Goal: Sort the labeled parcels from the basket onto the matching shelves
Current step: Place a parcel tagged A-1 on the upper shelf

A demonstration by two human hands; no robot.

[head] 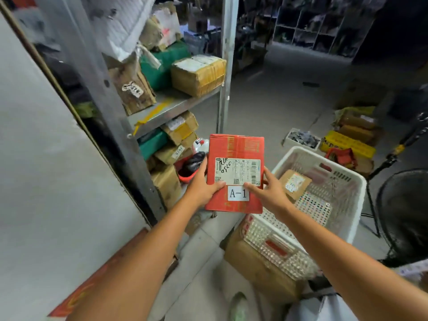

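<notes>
While I watch the feed, both hands hold one red box (pixel 235 158) in the air between the shelf (pixel 171 105) and the white basket (pixel 357 209). The left hand (pixel 200 186) grips its left edge and the right hand (pixel 272 193) its right edge, fingers (pixel 217 185) curled round it. One white tag (pixel 238 193) reads A-1. One brown parcel (pixel 295 183) lies inside the basket. One taped box (pixel 199 75), one battered box (pixel 133 91) and one green packet (pixel 162 66) sit on the shelf.
</notes>
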